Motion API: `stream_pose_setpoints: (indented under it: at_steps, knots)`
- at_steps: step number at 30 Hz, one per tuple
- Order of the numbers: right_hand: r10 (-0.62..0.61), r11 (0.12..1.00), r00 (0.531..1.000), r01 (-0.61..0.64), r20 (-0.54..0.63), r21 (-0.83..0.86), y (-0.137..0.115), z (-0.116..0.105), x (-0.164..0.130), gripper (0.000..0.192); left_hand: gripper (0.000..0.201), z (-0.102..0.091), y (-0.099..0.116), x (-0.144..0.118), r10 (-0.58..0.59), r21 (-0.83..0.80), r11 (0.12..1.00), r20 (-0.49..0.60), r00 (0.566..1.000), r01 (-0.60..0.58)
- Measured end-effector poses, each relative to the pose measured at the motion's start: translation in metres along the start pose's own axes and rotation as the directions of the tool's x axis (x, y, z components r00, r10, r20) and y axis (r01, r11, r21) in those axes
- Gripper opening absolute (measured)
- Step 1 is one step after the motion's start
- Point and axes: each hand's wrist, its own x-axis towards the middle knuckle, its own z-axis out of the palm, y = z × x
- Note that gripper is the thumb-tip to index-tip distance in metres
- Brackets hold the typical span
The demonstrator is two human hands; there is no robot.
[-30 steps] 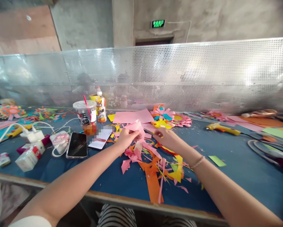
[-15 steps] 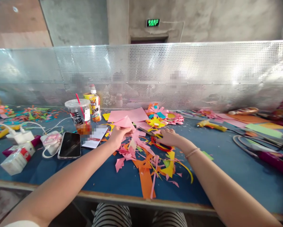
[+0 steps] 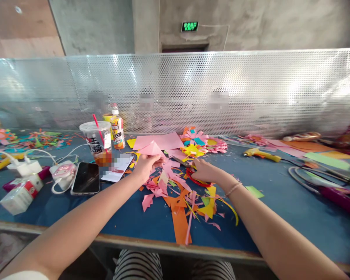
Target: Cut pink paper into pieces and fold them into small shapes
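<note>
My left hand [image 3: 145, 166] pinches a folded pink paper piece [image 3: 152, 149] and holds it just above the blue table [image 3: 294, 202]. My right hand [image 3: 204, 170] rests on red-handled scissors [image 3: 198, 179], fingers curled into the handle loops, with the blades pointing left toward the pink piece. Below both hands lies a heap of pink, orange and yellow paper scraps [image 3: 183, 198]. A larger pink sheet [image 3: 163, 140] lies flat behind the hands.
Left of my hands are a black phone [image 3: 85, 178], a plastic cup with red straw [image 3: 95, 142], an orange drink bottle [image 3: 117, 130], chargers and a small carton [image 3: 20, 194]. Paper flowers [image 3: 198, 144] and a yellow glue gun [image 3: 261, 154] lie behind; a perforated metal screen [image 3: 250, 89] backs the table.
My right hand dropped from beside the pink paper to the red scissors on the table and closed on them. My left hand kept the pink piece raised.
</note>
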Motion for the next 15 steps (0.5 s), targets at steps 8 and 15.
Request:
stream_pose_setpoints:
  at_steps: [8,15]
  knots:
    - [0.041,0.999,0.991,-0.039,-0.124,0.021,0.003,0.005,0.001,0.062,0.017,-0.003,0.000,0.002,0.041,0.035,0.999,0.015,0.999,-0.041]
    - [0.038,0.975,0.943,0.038,-0.330,0.221,-0.014,-0.001,-0.003,0.045,0.016,-0.003,0.000,0.003,0.069,0.042,0.997,0.003,0.998,-0.069]
